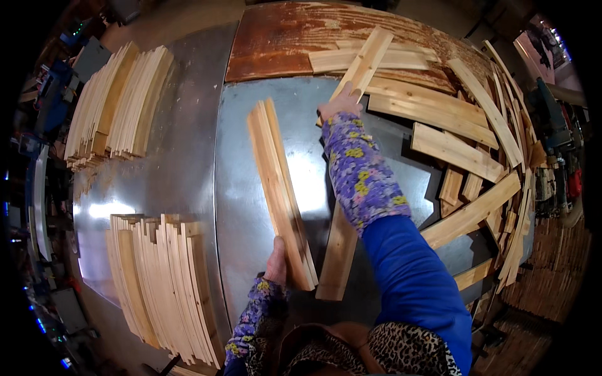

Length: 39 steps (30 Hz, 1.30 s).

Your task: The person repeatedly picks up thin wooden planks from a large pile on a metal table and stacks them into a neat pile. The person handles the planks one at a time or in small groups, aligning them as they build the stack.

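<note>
My left hand (276,264) is closed round the near end of a few narrow wooden boards (279,194) held together, their far ends pointing away over the metal tabletop. My right arm reaches forward across the table. At its end my right hand (342,105) grips the near part of a pale wooden board (367,57), fingers over its face; the thumb side is partly hidden. Beneath my right forearm, another wooden board (337,257) lies on the metal surface, its upper part covered by the sleeve.
Loose boards (433,109) lie crisscrossed at the right, with a leaning heap of strips (517,188) at the table's edge. Two rows of stacked boards, one far (119,100) and one near (166,282), stand on the left. A worn reddish-brown panel (269,37) covers the far side.
</note>
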Each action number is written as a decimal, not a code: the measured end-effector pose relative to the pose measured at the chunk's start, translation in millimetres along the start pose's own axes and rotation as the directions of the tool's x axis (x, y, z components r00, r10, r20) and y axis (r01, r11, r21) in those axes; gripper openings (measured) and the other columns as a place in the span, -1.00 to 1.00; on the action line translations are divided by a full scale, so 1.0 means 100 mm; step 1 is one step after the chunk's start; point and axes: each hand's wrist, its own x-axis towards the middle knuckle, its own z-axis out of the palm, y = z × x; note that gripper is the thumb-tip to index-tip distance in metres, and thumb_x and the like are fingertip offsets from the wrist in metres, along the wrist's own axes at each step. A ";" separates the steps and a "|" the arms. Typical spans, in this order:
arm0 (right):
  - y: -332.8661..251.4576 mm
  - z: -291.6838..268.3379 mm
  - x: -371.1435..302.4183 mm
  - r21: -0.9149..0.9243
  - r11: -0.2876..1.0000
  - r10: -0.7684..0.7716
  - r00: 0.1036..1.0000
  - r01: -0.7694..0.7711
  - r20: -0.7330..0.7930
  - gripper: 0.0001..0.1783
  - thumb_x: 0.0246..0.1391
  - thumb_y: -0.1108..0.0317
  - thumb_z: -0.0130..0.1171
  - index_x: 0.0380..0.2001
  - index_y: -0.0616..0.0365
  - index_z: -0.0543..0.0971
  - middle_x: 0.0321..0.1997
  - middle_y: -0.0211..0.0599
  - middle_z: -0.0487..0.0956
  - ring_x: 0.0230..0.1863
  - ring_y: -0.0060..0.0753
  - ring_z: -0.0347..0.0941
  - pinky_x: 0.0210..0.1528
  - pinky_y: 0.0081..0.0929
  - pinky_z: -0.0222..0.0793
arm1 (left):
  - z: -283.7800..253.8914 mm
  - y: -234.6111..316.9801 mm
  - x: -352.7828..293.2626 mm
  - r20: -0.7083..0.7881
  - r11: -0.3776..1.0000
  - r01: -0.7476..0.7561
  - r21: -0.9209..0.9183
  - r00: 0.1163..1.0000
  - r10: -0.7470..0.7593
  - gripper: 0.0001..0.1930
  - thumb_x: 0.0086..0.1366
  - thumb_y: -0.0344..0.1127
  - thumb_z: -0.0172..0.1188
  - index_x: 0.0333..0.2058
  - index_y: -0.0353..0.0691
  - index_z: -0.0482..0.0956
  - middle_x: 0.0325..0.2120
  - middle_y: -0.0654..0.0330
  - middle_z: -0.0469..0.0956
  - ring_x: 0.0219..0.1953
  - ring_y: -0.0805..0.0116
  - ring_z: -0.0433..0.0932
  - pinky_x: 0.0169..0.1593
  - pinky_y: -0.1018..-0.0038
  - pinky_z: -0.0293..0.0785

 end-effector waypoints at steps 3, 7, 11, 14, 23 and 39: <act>0.14 -0.25 -0.54 0.307 0.952 -0.008 1.000 0.013 -0.016 -0.10 0.07 0.18 0.36 0.45 0.13 0.25 0.27 0.15 0.43 0.14 0.14 0.57 0.20 -0.04 0.56 | -0.05 0.09 -0.04 0.003 0.979 0.204 0.019 0.979 -0.204 -0.18 0.54 0.49 -0.41 0.27 -0.02 0.50 -0.44 0.12 0.64 -0.53 0.22 0.57 -0.48 0.26 0.56; 0.82 -0.79 -2.45 0.585 0.811 -0.189 0.932 -0.028 0.308 -0.19 0.17 0.39 0.15 0.50 0.24 0.28 -0.16 -0.04 0.66 -0.22 -0.16 0.65 -0.22 -0.22 0.63 | 0.08 0.05 -0.20 0.065 0.940 0.182 -0.288 0.983 -0.170 -0.06 0.47 0.64 -0.42 0.35 0.00 0.47 -0.06 0.00 0.68 -0.14 0.13 0.65 -0.09 0.19 0.66; 1.63 -0.81 -3.84 0.472 0.878 -0.365 0.741 0.073 0.564 -0.12 0.08 0.14 0.47 0.41 0.25 0.38 0.07 0.02 0.60 0.12 0.05 0.54 0.29 -0.10 0.48 | 0.19 -0.22 -0.61 0.099 0.935 0.109 -0.337 0.992 -0.081 -0.23 0.54 0.48 -0.17 0.16 -0.14 0.56 0.01 0.08 0.69 -0.05 0.14 0.68 0.01 0.20 0.72; 1.88 -0.45 -3.92 0.098 0.961 -0.268 0.958 0.259 0.101 -0.17 -0.02 -0.02 0.56 0.18 0.29 0.49 0.17 0.20 0.51 0.09 0.22 0.49 0.28 0.05 0.44 | 0.03 -0.29 -0.99 0.067 0.981 0.026 -0.190 0.998 -0.014 -0.40 0.53 0.27 0.07 0.13 -0.20 0.58 -0.21 0.08 0.73 -0.28 0.15 0.71 -0.19 0.24 0.73; 1.12 -0.35 -4.16 0.224 0.974 -0.102 0.942 0.029 0.321 -0.06 0.10 0.23 0.34 0.49 0.30 0.23 0.42 0.27 0.39 0.40 0.27 0.40 0.46 0.01 0.38 | -1.08 -0.02 -2.64 -0.246 0.224 0.148 0.963 0.821 0.515 -0.34 0.24 -0.08 0.40 0.24 -0.29 0.49 0.06 -0.14 0.68 0.03 -0.15 0.69 0.20 0.09 0.60; 2.06 0.22 -5.27 0.319 0.887 -0.461 0.700 0.335 0.546 -0.37 0.39 0.23 0.10 0.44 0.29 0.37 0.44 0.21 0.47 0.42 0.14 0.45 0.49 -0.21 0.35 | -2.53 -0.78 -3.64 0.067 -0.213 0.164 0.963 0.620 0.782 -0.21 0.24 -0.18 0.46 0.42 -0.24 0.43 0.43 -0.20 0.34 0.48 -0.19 0.28 0.52 0.05 0.24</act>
